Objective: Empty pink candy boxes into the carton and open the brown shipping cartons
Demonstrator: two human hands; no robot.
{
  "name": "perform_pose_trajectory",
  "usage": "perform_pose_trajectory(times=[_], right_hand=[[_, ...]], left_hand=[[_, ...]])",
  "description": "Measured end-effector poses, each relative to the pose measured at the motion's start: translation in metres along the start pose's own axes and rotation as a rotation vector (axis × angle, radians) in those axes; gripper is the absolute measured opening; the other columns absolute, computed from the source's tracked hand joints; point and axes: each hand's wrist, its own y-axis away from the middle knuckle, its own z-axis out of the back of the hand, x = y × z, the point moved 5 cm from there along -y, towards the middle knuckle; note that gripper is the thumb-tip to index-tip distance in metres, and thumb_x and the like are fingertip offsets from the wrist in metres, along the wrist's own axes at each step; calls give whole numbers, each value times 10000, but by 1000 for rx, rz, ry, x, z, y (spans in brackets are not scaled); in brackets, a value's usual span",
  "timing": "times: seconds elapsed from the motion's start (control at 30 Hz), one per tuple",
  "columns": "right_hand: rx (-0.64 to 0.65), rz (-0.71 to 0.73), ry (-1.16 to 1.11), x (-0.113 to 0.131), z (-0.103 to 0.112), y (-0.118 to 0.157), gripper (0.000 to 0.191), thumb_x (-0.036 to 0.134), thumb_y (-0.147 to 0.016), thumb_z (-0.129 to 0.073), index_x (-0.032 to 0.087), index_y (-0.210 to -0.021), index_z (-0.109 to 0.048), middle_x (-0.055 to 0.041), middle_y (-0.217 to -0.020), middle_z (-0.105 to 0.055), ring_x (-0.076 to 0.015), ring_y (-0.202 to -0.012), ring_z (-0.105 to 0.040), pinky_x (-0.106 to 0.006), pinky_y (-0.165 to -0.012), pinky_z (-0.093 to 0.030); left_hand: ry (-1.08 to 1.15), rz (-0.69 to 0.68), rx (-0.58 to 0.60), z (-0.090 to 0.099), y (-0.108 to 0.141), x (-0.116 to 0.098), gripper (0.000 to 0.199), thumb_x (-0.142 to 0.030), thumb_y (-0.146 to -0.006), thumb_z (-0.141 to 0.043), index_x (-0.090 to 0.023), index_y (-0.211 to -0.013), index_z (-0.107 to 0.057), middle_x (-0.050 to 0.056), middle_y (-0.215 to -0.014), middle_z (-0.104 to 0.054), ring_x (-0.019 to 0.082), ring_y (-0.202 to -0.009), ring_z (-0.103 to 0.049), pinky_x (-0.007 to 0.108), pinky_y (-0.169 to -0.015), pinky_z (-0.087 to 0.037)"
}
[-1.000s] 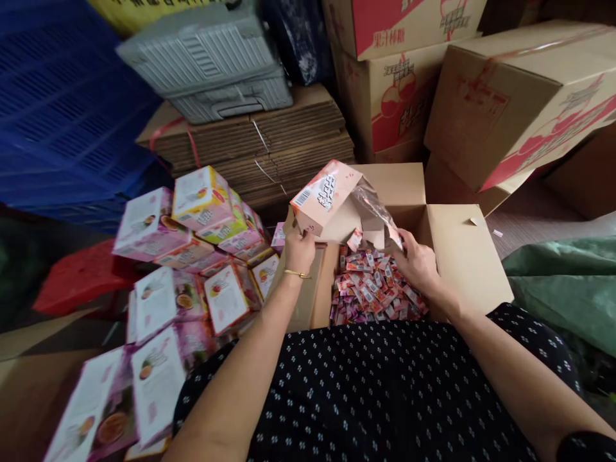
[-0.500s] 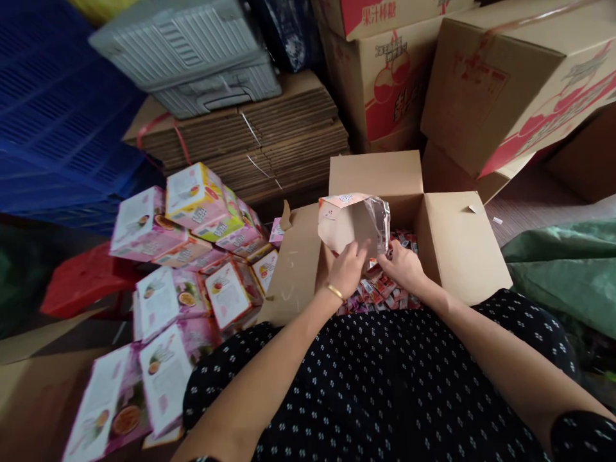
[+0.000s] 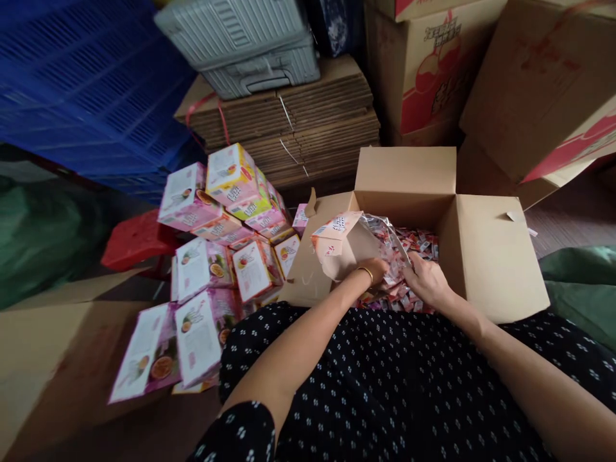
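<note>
One printed paperboard box (image 3: 339,232) with clear film (image 3: 385,234) lies tilted over the left part of an open corrugated carton (image 3: 407,170). It looks light and flimsy, the film slippery; the folded board edges should offer the firmest hold. The right hand (image 3: 427,280) closes on its near-right rim; the left hand (image 3: 378,271) reaches into its mouth, finger closure hidden. Around: wrapped packets (image 3: 426,242), too many to count; seven white-faced boxes (image 3: 198,330); one red stool (image 3: 137,239).
</note>
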Motion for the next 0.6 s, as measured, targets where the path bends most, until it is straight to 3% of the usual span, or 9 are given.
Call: perform_pose_trajectory(times=[0.13,0.23,0.3,0.37,0.43,0.47,0.5,0.53,0.6], right_hand=[[8,-39,-1,-2,3,-2,314,184,-1033,-430,159,-1263,-642,-118,-975,-770,-285,-942,-742,-302,-698,-392],[-18,-109,10,-7,4,-7,297,261,-1070,-442,152,-1273,-629,-136,-992,-771,-300,-978,-751,-302,-731,-440],[-32,-143,-4,-10,5,-12,310,310,-1078,-450,146,-1272,-629,-157,-1030,-771,-313,-1018,-753,-313,-773,-478],[-51,-179,-54,-15,7,-17,321,326,-1075,-452,146,-1267,-637,-171,-1079,-768,-321,-1072,-745,-332,-829,-505],[-82,-240,-169,-25,13,-20,335,338,-1065,-449,138,-1234,-657,-196,-1127,-759,-336,-1129,-729,-354,-878,-518],[-103,-274,-231,-32,18,-21,341,346,-1060,-441,134,-1197,-671,-203,-1133,-757,-337,-1135,-726,-358,-888,-523],[-117,-301,-304,-39,23,-22,345,350,-1053,-433,134,-1149,-685,-199,-1107,-763,-329,-1110,-734,-353,-881,-530],[-124,-316,-398,-47,28,-21,350,351,-1047,-419,138,-1094,-693,-183,-1046,-773,-310,-1045,-751,-339,-857,-539],[-122,-321,-630,-62,42,-17,358,346,-1036,-391,158,-967,-688,-128,-853,-769,-251,-812,-762,-300,-760,-552]], left_hand=[[-45,29,71,14,6,1,132,-100,-866,-717,-135,-962,-801,133,-1083,-793,252,-1050,-749,289,-902,-551],[-78,123,-23,40,29,2,259,-91,-921,-627,-135,-1138,-761,161,-1132,-770,270,-992,-757,314,-824,-567],[-52,151,-272,63,56,0,264,-85,-988,-515,-129,-1150,-719,162,-1126,-752,245,-949,-751,310,-797,-567],[42,91,-662,81,94,-5,197,-161,-1032,-509,-145,-1074,-701,136,-1050,-752,217,-907,-743,297,-806,-569],[173,44,-1035,83,132,-4,186,-294,-1041,-558,-163,-1030,-689,115,-984,-761,208,-884,-744,295,-835,-574],[231,83,-1148,77,145,2,212,-342,-1037,-565,-170,-1020,-687,108,-958,-767,207,-864,-746,297,-835,-575],[276,169,-1169,67,151,10,229,-371,-1027,-571,-176,-998,-686,103,-925,-771,211,-835,-748,300,-817,-575],[307,270,-1093,54,148,19,229,-383,-1008,-587,-181,-971,-690,101,-900,-774,222,-816,-750,303,-791,-573],[324,424,-776,26,129,37,207,-370,-961,-615,-188,-957,-712,115,-914,-791,254,-837,-763,308,-752,-566]])
